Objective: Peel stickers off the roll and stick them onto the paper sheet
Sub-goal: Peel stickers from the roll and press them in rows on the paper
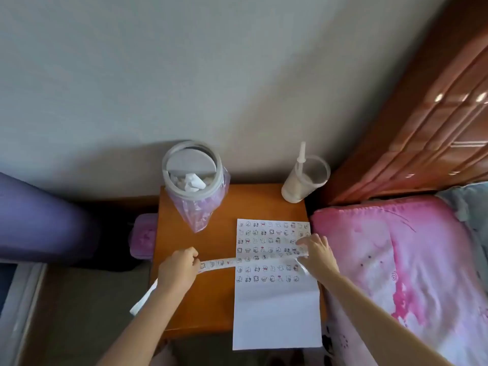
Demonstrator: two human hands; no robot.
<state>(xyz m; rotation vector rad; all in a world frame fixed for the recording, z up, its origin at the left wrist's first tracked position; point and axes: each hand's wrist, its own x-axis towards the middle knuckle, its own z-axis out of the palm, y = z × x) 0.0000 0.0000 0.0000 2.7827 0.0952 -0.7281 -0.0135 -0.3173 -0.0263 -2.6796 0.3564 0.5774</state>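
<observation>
A white paper sheet (276, 307) lies on the right half of a small wooden table (211, 299), its upper part covered with several rows of small cartoon stickers. A long sticker strip (224, 262) stretches across the table and over the sheet. My left hand (178, 270) grips the strip at its left part, and the strip's loose end trails down past my wrist. My right hand (317, 256) holds the strip's right end over the sheet's right edge, with its fingertips down on the sheet.
A small grey bin (191, 175) lined with a purple bag stands at the table's back left. A clear cup with a straw (303, 180) stands at the back right. A pink bed (396, 273) adjoins the table's right side. A purple box (142, 236) sits left.
</observation>
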